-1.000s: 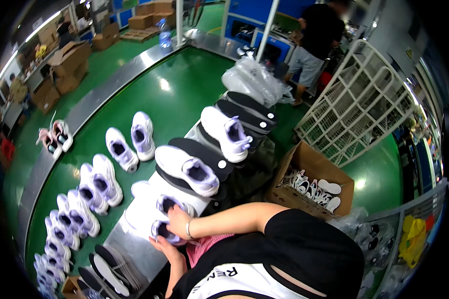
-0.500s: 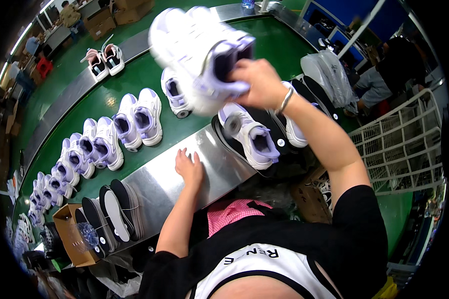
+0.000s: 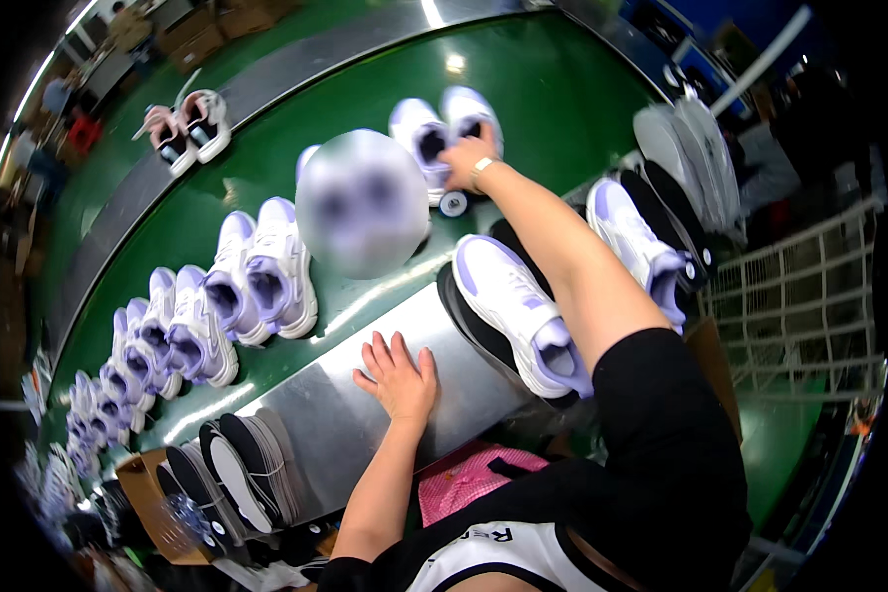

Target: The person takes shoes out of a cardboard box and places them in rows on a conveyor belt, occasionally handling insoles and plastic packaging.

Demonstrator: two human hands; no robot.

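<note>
A white-and-lilac pair of sneakers [image 3: 419, 128] stands on the green belt [image 3: 562, 99] at the far middle. My right hand [image 3: 472, 160] reaches across and grips the pair at its heel openings; the fingertips are partly hidden. My left hand [image 3: 400, 380] lies flat with fingers spread on the metal ledge [image 3: 316, 405], holding nothing. Right of it, a single white-and-lilac sneaker [image 3: 518, 311] rests on dark insoles [image 3: 479, 326]. Another sneaker [image 3: 631, 232] sits farther right, beyond my right forearm. A round blurred patch hides shoes left of my right hand.
More lilac sneakers [image 3: 266, 276] line the belt toward the left. Bundled insoles [image 3: 242, 469] stand beside a cardboard box [image 3: 153, 503] on the near left. Black-and-pink shoes [image 3: 187, 133] rest on the far metal rim. Wrapped pale insoles [image 3: 686, 158] and a white wire rack [image 3: 794, 306] are on the right.
My right hand has lowered the sneaker pair from mid-air onto the belt. The left hand stays on the ledge, its fingers spread wider. The view has shifted slightly.
</note>
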